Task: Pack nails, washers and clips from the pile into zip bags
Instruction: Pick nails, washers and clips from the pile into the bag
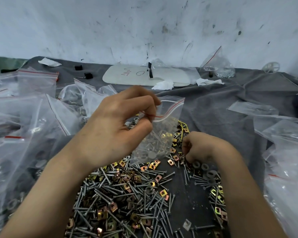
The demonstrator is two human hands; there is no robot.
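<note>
Two hands share the filling step: left hand pinches the part-filled zip bag at its mouth; at its four o'clock, right hand fingers clench nails off the pile. Next, they need dropping inside.

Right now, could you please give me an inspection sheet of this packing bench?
Surface: grey cloth, creased, covers the table.
Job's things: pile of nails, clips and washers in front; zip bag partly filled, mouth looks open.
Clutter: filled bags at left, more bags at right, white board, crumpled tissues.
Hands: left hand pinches the zip bag's mouth; right hand curls into the pile, hold hidden.
Cables: nothing seen.
Surroundings: scuffed white wall behind.
</note>
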